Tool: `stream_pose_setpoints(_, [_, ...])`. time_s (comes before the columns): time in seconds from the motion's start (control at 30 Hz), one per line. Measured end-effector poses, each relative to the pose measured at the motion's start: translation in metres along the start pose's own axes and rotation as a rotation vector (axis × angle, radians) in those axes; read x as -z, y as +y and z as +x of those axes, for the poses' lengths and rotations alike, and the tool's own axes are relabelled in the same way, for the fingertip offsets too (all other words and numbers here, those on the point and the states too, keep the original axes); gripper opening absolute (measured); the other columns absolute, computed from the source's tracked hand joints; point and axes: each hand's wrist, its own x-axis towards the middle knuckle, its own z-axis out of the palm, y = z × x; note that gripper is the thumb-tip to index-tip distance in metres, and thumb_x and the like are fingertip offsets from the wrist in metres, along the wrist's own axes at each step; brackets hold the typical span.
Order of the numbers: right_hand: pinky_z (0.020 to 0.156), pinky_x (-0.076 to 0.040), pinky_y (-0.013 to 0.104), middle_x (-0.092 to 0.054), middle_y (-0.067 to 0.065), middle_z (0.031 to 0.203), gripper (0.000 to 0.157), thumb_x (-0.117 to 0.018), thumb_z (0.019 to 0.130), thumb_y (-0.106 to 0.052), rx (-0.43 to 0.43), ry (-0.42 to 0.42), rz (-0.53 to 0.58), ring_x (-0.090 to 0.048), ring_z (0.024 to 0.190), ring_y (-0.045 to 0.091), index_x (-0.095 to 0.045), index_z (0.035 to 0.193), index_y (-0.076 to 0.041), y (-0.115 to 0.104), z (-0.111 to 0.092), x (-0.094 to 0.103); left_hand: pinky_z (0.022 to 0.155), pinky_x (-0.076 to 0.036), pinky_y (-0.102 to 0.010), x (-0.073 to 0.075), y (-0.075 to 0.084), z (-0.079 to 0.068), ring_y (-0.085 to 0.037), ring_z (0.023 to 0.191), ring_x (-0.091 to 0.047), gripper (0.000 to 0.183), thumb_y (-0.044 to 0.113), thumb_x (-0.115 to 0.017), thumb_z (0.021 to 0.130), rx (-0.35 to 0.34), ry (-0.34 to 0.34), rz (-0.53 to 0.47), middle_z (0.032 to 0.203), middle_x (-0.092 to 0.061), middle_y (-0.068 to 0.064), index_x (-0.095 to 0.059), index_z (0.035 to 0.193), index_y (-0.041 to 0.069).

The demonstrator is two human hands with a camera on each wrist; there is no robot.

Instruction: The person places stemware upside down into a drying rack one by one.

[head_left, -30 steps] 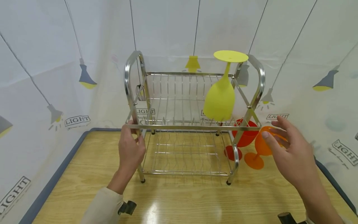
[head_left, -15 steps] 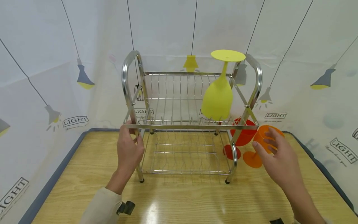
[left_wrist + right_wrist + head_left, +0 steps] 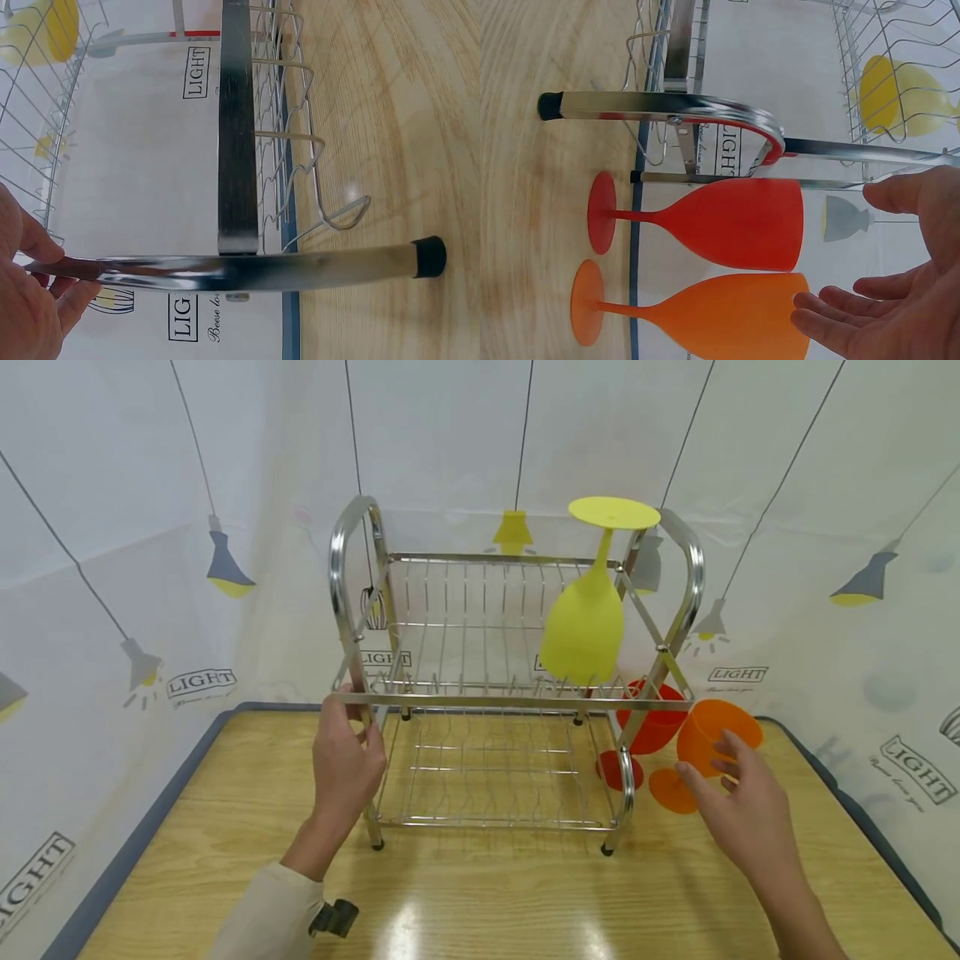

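Note:
A two-tier metal dish rack (image 3: pixel 495 702) stands on the wooden table. My left hand (image 3: pixel 347 760) grips its left front post; in the left wrist view the thumb and fingers (image 3: pixel 71 304) pinch the metal tube. On the upper tier a yellow goblet (image 3: pixel 585 627) sits upside down at the right end. My right hand (image 3: pixel 750 810) is just in front of an orange goblet (image 3: pixel 708 735), fingers spread and loosely bent, holding nothing. In the right wrist view its fingertips overlap the orange goblet's rim; contact cannot be told. A red goblet (image 3: pixel 742 225) stands upright beside the orange one.
A white sheet (image 3: pixel 450 435) printed with lamps hangs behind and beside the table. The wooden tabletop (image 3: pixel 510 902) reaches forward of the rack. The rack's right front leg (image 3: pixel 618 810) stands close to the red goblet.
My right hand has moved left and slightly down, closer to the orange goblet. My left hand keeps its grip on the rack post. The goblets have not visibly moved.

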Motion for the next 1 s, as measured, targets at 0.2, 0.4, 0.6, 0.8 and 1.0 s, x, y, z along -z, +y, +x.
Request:
stream_pose_setpoints(0.2, [0.098,-0.044,0.062,-0.042,0.033,0.138,0.085,-0.059,0.094,-0.044,-0.03,-0.001,0.002,-0.048,0.12,0.05,-0.021,0.15,0.007,0.009,0.0,-0.001,0.073,-0.061,-0.04,0.0,-0.001,0.0,-0.031,0.091,-0.058,0.045,-0.012,-0.057,0.084,0.003,-0.003,0.001,0.102,-0.054,-0.021,-0.044,0.127,-0.01])
stream_pose_setpoints(0.4, [0.097,-0.044,0.062,-0.043,0.033,0.138,0.084,-0.058,0.095,-0.044,-0.075,0.025,-0.002,-0.047,0.121,0.051,-0.021,0.15,0.008,0.016,-0.001,0.0,0.074,-0.061,-0.04,0.0,-0.002,-0.001,-0.03,0.093,-0.058,0.045,-0.012,-0.057,0.084,0.01,-0.007,0.0,0.103,-0.054,-0.021,-0.043,0.127,-0.01])
stream_pose_setpoints(0.6, [0.098,-0.043,0.062,-0.04,0.034,0.141,0.084,-0.059,0.095,-0.04,-0.142,0.077,0.026,-0.045,0.124,0.05,-0.018,0.151,0.006,0.025,0.0,0.003,0.073,-0.061,-0.04,-0.001,-0.002,-0.001,-0.029,0.091,-0.057,0.045,-0.011,-0.057,0.084,0.0,-0.006,-0.004,0.103,-0.054,-0.021,-0.044,0.127,-0.01])
stream_pose_setpoints(0.8, [0.1,-0.041,0.062,-0.036,0.034,0.145,0.085,-0.058,0.095,-0.04,-0.231,0.088,0.009,-0.042,0.127,0.05,-0.014,0.152,0.006,0.034,0.005,0.005,0.073,-0.061,-0.041,-0.001,-0.002,-0.001,-0.029,0.091,-0.057,0.045,-0.011,-0.057,0.084,0.001,-0.008,-0.002,0.102,-0.054,-0.021,-0.043,0.127,-0.01])
stream_pose_setpoints(1.0, [0.099,-0.04,0.065,-0.031,0.034,0.148,0.09,-0.059,0.094,-0.042,-0.256,0.058,0.016,-0.039,0.128,0.051,-0.009,0.153,0.005,0.042,0.01,0.004,0.074,-0.061,-0.041,0.0,-0.002,-0.002,-0.03,0.091,-0.057,0.046,-0.011,-0.057,0.084,0.009,-0.01,-0.001,0.102,-0.053,-0.021,-0.043,0.128,-0.01])
